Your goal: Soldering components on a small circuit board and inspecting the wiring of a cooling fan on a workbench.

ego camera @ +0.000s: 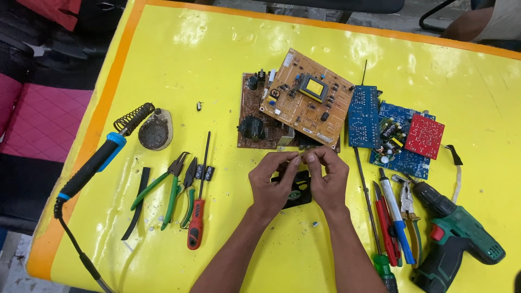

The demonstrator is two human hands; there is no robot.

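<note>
Pinching something too small to identify, your left hand [273,182] and right hand [327,176] meet fingertip to fingertip, fingers curled, above a small black fan [297,192] lying flat beneath them.

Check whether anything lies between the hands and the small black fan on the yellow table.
Nothing visible does. The left hand and right hand are directly over the black fan, fingertips pinched together above its far edge, apparently on something too small to identify. The circuit boards lie beyond the fan, the pliers off to the left.
</note>
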